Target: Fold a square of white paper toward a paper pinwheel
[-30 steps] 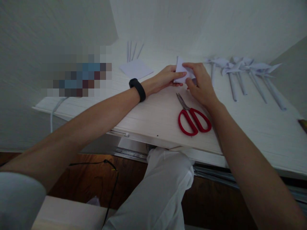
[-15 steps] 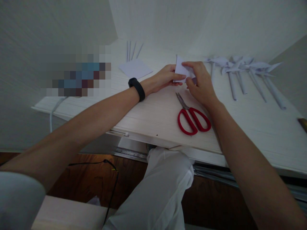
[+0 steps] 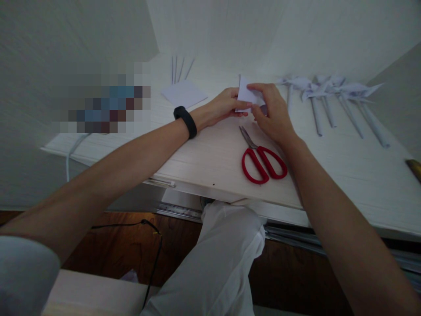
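A small white sheet of paper [image 3: 245, 93] is held up above the desk between my two hands. My left hand [image 3: 230, 103] is closed on its lower left part, thumb in front and fingers behind. On the right side of the sheet, my right hand [image 3: 271, 109] grips it, with the index finger stretched along its face and the thumb at the lower edge. Part of the paper is hidden behind the right fingers. Just below the hands lie scissors [image 3: 263, 162] with red handles, blades pointing away from me.
Several paper pinwheels [image 3: 329, 90] on rolled paper sticks lie at the right. At the back left are a flat paper sheet [image 3: 184, 93] and several thin paper sticks [image 3: 176, 70]. A pixelated item [image 3: 108, 107] with a white cable [image 3: 68, 162] sits at the left end.
Both hands keep hold of the paper in nearly the same pose, with the right fingers shifting very slightly. The whole view has moved a little.
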The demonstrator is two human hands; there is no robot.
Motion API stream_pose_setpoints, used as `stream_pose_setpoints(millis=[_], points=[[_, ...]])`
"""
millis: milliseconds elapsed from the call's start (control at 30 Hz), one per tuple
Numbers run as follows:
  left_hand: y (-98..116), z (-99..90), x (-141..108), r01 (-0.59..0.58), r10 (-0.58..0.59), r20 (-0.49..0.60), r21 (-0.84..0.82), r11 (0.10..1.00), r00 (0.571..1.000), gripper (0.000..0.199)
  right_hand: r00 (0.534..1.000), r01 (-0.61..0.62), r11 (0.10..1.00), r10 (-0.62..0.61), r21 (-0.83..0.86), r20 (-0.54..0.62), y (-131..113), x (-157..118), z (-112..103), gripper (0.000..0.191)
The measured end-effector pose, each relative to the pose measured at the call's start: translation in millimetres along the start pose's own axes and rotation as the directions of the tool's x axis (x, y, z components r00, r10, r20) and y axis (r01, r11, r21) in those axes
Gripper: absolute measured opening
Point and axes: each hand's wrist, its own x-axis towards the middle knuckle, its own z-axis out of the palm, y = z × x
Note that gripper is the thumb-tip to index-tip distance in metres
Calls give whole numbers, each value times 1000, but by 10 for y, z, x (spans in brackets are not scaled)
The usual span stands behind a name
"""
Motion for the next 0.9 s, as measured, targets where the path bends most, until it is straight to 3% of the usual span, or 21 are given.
stream_pose_setpoints(millis=[533, 900], points=[[-8, 6, 13, 23, -23, -11, 33, 999, 1000, 11, 1000, -15, 1000, 15, -11, 2, 60, 0, 28, 29], [-24, -19, 14, 1, 0, -20, 41, 999, 1000, 7, 999, -18, 1000, 17, -8, -42, 57, 3, 32, 38]])
